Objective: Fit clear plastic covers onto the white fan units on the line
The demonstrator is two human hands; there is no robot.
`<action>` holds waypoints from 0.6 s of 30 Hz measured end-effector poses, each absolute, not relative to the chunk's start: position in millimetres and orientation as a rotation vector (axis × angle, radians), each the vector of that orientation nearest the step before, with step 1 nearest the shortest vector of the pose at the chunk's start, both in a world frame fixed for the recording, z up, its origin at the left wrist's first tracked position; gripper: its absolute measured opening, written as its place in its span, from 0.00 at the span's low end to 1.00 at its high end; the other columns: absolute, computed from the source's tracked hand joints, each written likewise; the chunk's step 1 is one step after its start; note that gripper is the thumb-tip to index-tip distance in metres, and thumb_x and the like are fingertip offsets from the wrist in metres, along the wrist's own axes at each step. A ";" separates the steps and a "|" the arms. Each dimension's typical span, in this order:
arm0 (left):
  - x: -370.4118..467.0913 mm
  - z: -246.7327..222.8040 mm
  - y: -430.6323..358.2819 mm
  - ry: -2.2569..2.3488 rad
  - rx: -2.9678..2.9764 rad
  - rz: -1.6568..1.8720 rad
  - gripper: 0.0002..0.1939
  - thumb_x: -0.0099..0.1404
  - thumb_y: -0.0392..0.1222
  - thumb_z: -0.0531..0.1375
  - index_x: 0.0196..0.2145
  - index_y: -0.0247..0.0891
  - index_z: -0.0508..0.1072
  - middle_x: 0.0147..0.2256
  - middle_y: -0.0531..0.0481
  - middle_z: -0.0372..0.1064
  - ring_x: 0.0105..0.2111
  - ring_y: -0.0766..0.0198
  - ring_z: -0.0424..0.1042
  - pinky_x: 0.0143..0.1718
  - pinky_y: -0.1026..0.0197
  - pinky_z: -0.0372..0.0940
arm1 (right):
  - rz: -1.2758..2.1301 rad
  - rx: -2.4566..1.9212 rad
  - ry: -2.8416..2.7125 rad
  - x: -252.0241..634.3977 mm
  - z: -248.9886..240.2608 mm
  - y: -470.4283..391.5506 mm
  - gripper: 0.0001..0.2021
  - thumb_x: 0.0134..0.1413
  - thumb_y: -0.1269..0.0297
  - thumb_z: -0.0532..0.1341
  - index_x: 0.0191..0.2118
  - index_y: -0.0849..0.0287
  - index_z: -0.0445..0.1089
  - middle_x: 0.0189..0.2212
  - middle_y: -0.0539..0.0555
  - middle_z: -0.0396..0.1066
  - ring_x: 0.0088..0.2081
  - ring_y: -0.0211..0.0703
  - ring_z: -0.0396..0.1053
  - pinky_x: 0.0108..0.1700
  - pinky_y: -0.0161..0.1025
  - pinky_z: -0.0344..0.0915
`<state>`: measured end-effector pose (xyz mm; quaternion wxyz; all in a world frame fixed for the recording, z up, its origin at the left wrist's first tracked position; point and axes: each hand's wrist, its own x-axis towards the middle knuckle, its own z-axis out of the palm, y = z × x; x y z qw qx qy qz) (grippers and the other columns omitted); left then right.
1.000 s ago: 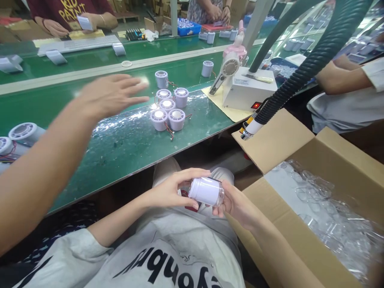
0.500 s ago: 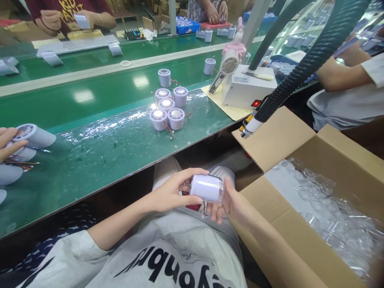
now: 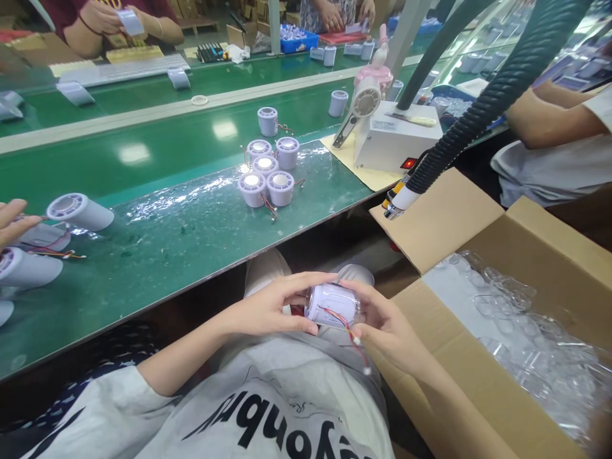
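Above my lap, a pale lilac cylinder (image 3: 332,305) lies on its side between my two hands, with clear plastic around it. Thin red, yellow and dark wires with white connectors hang from its near side. My left hand (image 3: 275,306) grips its left end, thumb below and fingers above. At the right end my right hand (image 3: 385,319) holds it between thumb and fingers. Several similar lilac housings (image 3: 265,167) with wires stand on the green bench (image 3: 191,245) beyond my hands.
An open cardboard box (image 3: 444,338) with clear plastic covers (image 3: 535,338) is at the right. A black hose (image 3: 482,108) hangs beside a white machine (image 3: 396,140). Another person's hand (image 3: 14,223) is among housings at the left. People sit across the belt.
The held cylinder has turned, bringing its wires to the visible side. My right hand has closed around its right end. Housings on the belt shifted right, as did those by the hand at left.
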<state>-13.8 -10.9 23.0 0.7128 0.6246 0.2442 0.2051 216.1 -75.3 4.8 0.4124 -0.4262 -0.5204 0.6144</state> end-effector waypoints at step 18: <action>22.3 89.8 107.0 1.179 1.729 0.894 0.27 0.55 0.52 0.62 0.51 0.40 0.68 0.45 0.55 0.72 0.39 0.63 0.71 0.39 0.65 0.64 | 0.923 -1.650 -0.976 360.5 -2.9 -31.5 0.25 0.61 0.42 0.55 0.46 0.60 0.73 0.42 0.58 0.74 0.43 0.45 0.72 0.41 0.40 0.70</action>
